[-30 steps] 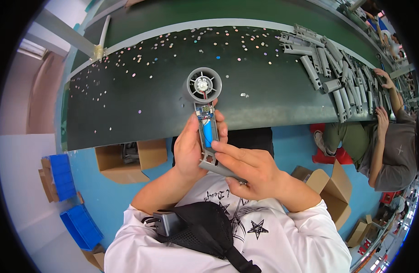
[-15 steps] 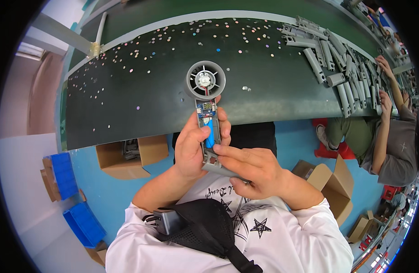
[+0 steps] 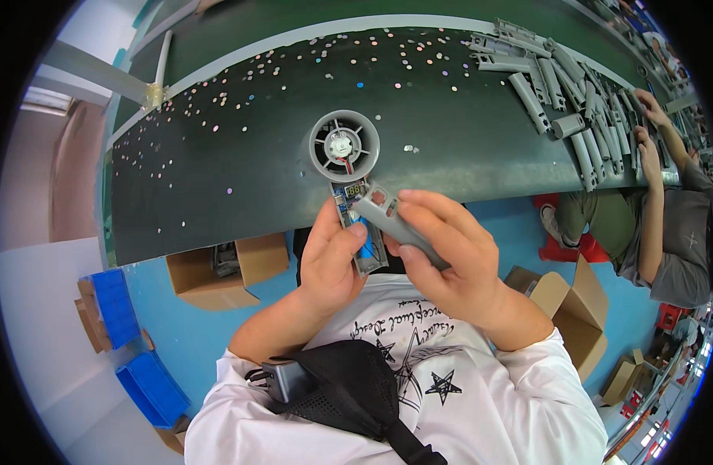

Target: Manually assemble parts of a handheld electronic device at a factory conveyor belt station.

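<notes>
My left hand (image 3: 329, 260) is closed round the handle of a grey handheld fan (image 3: 343, 147), whose round head points away from me. The handle's open side shows a circuit board (image 3: 347, 192) with a small display and a blue battery (image 3: 365, 246). In my right hand (image 3: 457, 252) is a grey handle cover (image 3: 403, 226), a curved half-shell with cut-outs at its upper end. That end lies slanted over the right side of the open handle, overlapping part of the board and battery. Whether the two parts touch there I cannot tell.
Many small round pieces lie scattered over the dark table (image 3: 279, 170). Grey handle shells (image 3: 581, 116) are piled at the right, beside a co-worker's hands (image 3: 649, 128). Cardboard boxes (image 3: 217, 283) and blue bins (image 3: 151, 387) stand below the table.
My right hand has lifted the handle cover from the handle's lower end up over its right side, near the board. The fan has shifted slightly down and left.
</notes>
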Available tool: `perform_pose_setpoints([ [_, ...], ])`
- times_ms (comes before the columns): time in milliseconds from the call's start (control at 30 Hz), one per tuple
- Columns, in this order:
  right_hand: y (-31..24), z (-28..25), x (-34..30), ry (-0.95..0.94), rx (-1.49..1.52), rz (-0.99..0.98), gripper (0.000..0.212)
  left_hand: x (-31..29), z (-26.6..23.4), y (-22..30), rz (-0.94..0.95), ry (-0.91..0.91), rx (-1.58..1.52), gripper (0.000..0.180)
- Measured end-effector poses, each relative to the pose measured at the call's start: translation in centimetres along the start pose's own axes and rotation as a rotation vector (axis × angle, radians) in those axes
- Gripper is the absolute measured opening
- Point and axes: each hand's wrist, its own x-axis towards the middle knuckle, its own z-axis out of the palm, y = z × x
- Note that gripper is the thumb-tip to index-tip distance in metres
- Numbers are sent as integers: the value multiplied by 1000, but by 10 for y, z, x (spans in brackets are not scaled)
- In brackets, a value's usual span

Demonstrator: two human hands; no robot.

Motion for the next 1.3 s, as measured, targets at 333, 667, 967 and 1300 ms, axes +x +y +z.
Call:
perform_pose_setpoints([
  [333, 4, -2, 5, 105, -28, 5, 39, -1, -4, -3, -25, -21, -9, 39],
  [667, 5, -2, 2, 21, 111, -18, 40, -5, -1, 3, -96, -14, -116, 53],
  [967, 2, -24, 5, -270, 501, 369, 66, -6, 1, 8, -179, -185, -281, 66],
  [1300, 7, -17, 9, -177, -39, -114, 65, -12, 16, 12, -239, -109, -74, 70],
])
